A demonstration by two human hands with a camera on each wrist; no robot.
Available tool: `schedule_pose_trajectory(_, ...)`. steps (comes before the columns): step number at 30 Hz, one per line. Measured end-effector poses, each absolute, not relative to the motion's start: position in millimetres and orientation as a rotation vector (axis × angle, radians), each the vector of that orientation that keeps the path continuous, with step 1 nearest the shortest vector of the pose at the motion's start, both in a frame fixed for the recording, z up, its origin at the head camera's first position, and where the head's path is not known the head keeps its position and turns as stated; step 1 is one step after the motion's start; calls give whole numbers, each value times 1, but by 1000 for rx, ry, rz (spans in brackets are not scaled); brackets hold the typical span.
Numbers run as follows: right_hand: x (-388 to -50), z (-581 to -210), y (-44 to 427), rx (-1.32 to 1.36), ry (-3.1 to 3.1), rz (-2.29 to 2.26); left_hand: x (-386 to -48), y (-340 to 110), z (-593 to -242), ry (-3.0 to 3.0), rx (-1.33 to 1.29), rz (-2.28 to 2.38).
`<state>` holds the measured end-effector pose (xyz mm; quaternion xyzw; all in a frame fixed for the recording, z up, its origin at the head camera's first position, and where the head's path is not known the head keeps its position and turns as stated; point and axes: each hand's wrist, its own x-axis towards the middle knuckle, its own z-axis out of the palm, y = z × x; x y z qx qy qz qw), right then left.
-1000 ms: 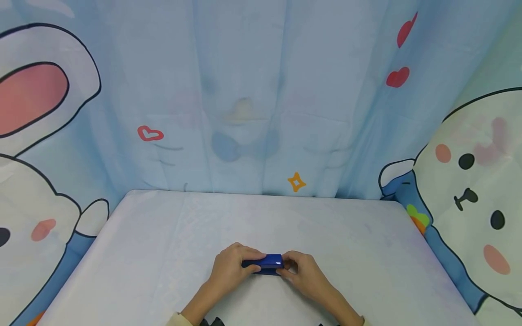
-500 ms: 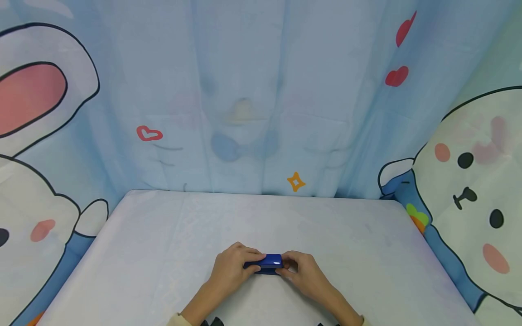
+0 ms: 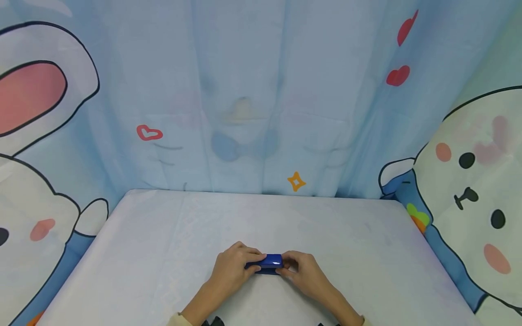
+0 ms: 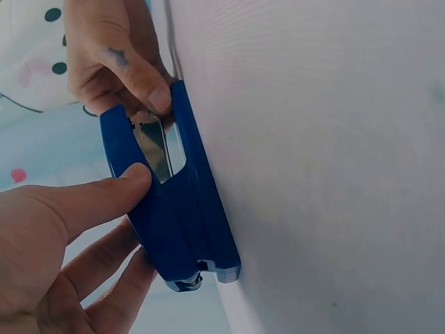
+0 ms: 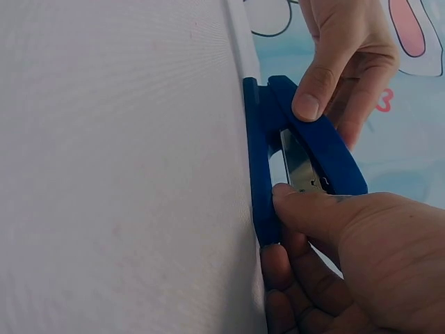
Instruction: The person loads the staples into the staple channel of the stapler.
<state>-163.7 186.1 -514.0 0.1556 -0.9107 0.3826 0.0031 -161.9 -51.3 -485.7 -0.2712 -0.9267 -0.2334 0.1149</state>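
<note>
A blue stapler (image 3: 272, 261) sits low on the white-covered table, between both hands. My left hand (image 3: 233, 268) grips its rear part, thumb on one side of the upper arm and fingers on the other. My right hand (image 3: 305, 272) pinches the front end. In the left wrist view the stapler (image 4: 170, 223) has a gap between upper arm and base, with a metal magazine showing inside. The right wrist view shows my right thumb (image 5: 306, 205) at that gap, beside the magazine (image 5: 299, 163). My right fingertips are partly hidden behind the stapler's front.
White cloth covers the table (image 3: 171, 231), whose far edge meets a light blue curtain (image 3: 244, 59) printed with hearts and cartoon animals. Dark bits of the wrist gear (image 3: 215, 321) show at the bottom edge, near the pale sleeves (image 3: 179, 319).
The left hand has shifted very slightly to the right along the stapler. The right hand and the stapler look practically still.
</note>
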Motion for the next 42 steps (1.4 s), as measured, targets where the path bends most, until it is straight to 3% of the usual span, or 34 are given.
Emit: schedule_pose_trajectory(42, -164, -515, 187, 516, -2832, 1263, -161, -51, -497, -2696, -698, -822)
